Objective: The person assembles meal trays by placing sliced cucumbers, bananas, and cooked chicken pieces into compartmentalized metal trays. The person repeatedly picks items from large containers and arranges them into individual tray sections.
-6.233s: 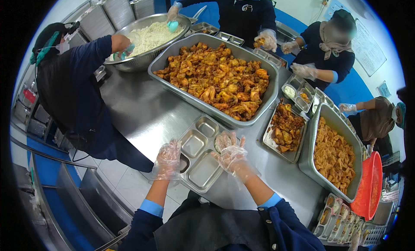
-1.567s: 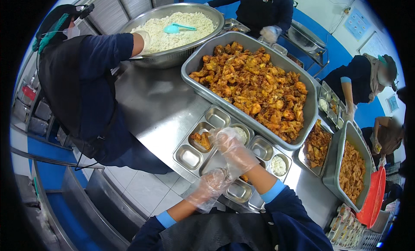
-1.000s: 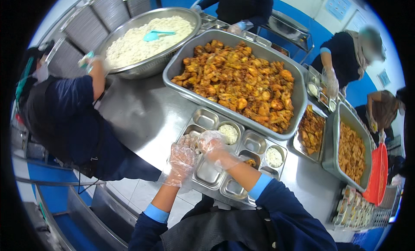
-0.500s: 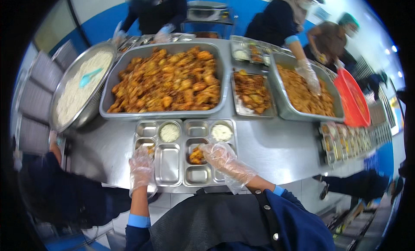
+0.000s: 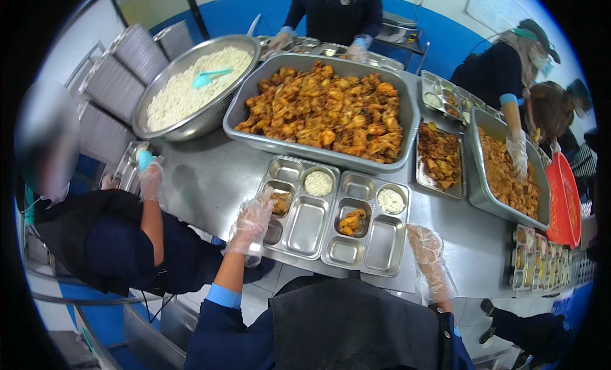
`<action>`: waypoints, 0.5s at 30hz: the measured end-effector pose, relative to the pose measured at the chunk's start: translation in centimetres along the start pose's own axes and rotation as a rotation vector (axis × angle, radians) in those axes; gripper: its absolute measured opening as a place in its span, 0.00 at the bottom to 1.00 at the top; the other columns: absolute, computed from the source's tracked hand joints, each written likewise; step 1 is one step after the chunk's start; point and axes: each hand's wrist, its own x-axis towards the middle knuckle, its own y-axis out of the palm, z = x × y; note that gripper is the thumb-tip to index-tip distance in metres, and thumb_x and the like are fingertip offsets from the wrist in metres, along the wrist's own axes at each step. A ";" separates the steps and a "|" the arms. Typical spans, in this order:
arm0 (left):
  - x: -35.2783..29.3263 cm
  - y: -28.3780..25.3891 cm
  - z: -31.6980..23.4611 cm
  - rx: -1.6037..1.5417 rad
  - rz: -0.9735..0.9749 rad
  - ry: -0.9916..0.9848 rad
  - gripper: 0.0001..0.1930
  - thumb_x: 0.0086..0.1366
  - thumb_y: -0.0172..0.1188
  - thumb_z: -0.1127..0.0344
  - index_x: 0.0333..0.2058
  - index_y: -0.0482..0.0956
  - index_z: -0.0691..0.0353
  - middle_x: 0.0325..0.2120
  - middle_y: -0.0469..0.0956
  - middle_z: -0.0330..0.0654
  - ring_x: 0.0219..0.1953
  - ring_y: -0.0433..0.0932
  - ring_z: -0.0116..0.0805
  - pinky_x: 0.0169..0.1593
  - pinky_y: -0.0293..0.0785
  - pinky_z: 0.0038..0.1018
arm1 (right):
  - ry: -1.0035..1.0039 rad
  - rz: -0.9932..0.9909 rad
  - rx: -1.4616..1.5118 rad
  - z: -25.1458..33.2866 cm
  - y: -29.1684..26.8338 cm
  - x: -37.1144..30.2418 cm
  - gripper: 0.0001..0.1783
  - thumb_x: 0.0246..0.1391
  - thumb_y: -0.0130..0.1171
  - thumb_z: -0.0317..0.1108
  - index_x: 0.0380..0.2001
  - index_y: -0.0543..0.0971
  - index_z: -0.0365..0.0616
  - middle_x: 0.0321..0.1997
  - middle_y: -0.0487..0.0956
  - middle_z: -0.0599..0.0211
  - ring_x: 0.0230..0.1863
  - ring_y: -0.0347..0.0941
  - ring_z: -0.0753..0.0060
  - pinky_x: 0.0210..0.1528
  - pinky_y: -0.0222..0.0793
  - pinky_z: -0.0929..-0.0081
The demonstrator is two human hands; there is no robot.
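My left hand (image 5: 251, 223), in a clear plastic glove, reaches over the left edge of a steel compartment tray (image 5: 307, 228). Its stretched fingers touch or nearly touch a piece of fried chicken (image 5: 280, 203) there, and the hand partly covers that side. Close beside it stands a second steel tray (image 5: 384, 242), holding another fried chicken piece (image 5: 352, 222) and a round portion of white rice (image 5: 391, 201). The first tray has rice (image 5: 319, 183) too. At the second tray's right edge is my gloved right hand (image 5: 429, 255), fingers extended and nothing visible in it.
Behind the trays stands a large grey tub of fried chicken (image 5: 405, 137). Left of it is a steel bowl of rice (image 5: 175, 129) with a turquoise scoop (image 5: 210, 77). Farther right are a smaller chicken tray (image 5: 440, 158) and another food tub (image 5: 474, 179). Co-workers stand around the table (image 5: 210, 198).
My right hand has drawn back from the chicken compartment to the right tray's outer edge. My left hand stays at the left tray. The view has shifted, showing more of the co-worker at left.
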 end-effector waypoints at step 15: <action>-0.9 -0.1 -1.2 -0.032 -0.546 -0.117 0.12 0.56 0.70 0.55 0.34 0.88 0.53 0.32 0.79 0.47 0.38 0.79 0.49 0.42 0.74 0.47 | -0.469 0.640 -0.255 15.4 25.3 11.9 0.21 0.66 0.51 0.46 0.54 0.80 0.49 0.54 0.81 0.52 0.58 0.75 0.48 0.62 0.68 0.52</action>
